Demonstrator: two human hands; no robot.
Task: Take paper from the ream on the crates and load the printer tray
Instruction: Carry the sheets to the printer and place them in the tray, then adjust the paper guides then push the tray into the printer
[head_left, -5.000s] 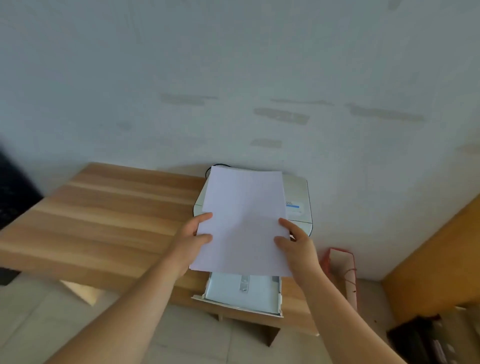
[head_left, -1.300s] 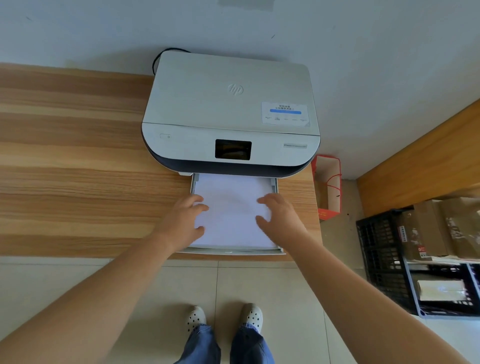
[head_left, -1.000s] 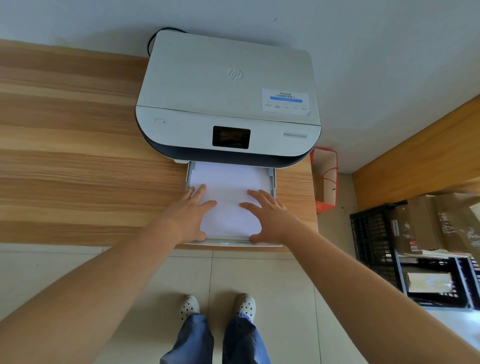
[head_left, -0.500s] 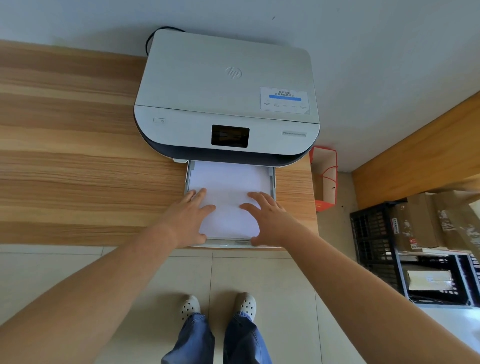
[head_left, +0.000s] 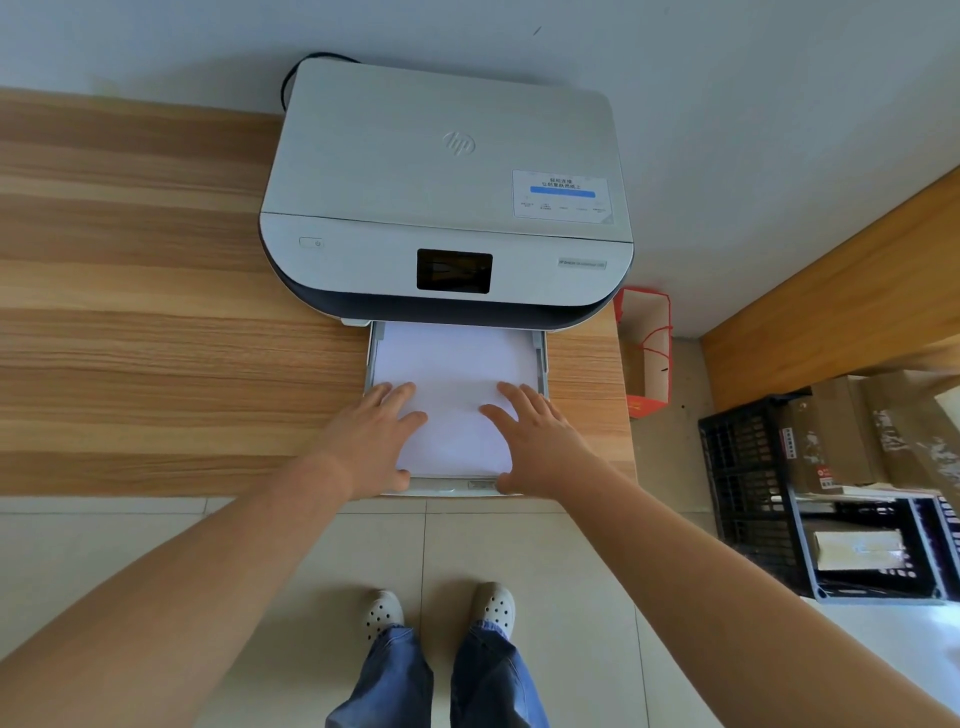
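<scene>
A white printer (head_left: 447, 208) stands on the wooden table (head_left: 156, 338) against the wall. Its tray (head_left: 452, 487) is pulled out toward me, over the table's front edge. A stack of white paper (head_left: 452, 379) lies flat in the tray, its far end under the printer body. My left hand (head_left: 371, 441) rests palm down on the paper's near left part, fingers spread. My right hand (head_left: 540, 441) rests palm down on the near right part, thumb at the tray's front lip. Neither hand grips anything.
A red-edged paper bag (head_left: 644, 358) stands on the floor right of the table. Black plastic crates (head_left: 753, 493) with cardboard boxes (head_left: 841, 431) and a wrapped ream (head_left: 857, 548) sit at the far right. A wooden panel (head_left: 831, 322) runs behind them. My feet are on the tiled floor.
Five seconds ago both hands held the paper above the open tray. Now the paper lies in the tray, and both hands have flattened and spread on it; little has moved in the last half second.
</scene>
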